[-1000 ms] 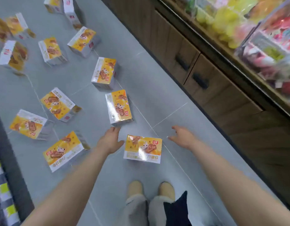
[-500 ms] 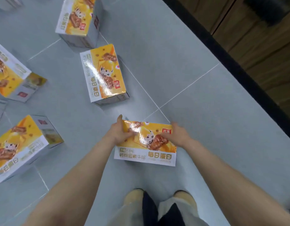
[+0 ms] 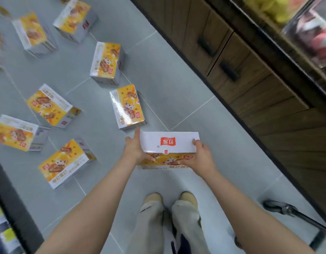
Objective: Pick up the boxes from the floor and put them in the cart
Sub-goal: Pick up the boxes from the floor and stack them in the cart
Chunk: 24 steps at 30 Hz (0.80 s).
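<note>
Pick-up step in hand: left hand [image 3: 133, 150] and right hand [image 3: 198, 158] clamped on opposite ends of one yellow snack box [image 3: 168, 149], held above the floor [image 3: 176, 74], white side tilted up. Other boxes lie scattered on floor, nearest box [image 3: 127, 107] just beyond. Cart not clearly in view; only a dark metal frame [image 3: 286, 211] at lower right, poss. part of it. Next, prob.: turn w/ box, find cart, set inside.

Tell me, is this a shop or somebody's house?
Probably a shop. Many identical yellow-and-white cardboard boxes lie on the grey tiled floor, beside a dark wooden drawer cabinet topped by a clear display case of colourful packaged goods.
</note>
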Each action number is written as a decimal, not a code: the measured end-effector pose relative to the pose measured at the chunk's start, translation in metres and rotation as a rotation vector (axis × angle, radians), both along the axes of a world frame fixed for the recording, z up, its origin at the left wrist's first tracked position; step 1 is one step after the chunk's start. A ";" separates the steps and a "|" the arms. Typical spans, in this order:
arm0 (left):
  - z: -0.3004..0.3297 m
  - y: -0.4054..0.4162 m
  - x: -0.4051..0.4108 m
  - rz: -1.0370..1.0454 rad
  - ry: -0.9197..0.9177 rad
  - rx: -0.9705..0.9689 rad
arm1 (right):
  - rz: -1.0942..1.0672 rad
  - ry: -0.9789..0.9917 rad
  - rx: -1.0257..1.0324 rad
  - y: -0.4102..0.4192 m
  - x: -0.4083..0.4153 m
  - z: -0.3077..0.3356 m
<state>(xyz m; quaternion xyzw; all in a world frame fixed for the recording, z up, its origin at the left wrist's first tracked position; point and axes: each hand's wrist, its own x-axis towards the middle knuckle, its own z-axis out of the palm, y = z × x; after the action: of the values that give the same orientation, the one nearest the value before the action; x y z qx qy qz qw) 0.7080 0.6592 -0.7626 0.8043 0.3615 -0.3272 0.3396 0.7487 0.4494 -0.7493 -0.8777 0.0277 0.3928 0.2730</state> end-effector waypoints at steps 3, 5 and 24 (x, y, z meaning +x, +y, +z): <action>0.091 0.000 0.008 -0.079 0.017 0.061 | 0.049 -0.066 0.008 -0.001 0.005 0.090; 0.143 0.002 0.009 -0.109 0.027 0.071 | 0.084 -0.105 0.020 -0.002 0.007 0.140; 0.396 -0.014 -0.006 -0.528 -0.474 0.149 | 0.187 -0.489 -0.023 -0.019 -0.017 0.381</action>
<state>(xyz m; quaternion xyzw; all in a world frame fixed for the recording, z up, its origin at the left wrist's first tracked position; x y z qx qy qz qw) 0.7024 0.6453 -0.3666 0.9460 0.0756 -0.1807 0.2582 0.7315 0.4308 -0.3687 -0.9484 -0.1157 0.1920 0.2242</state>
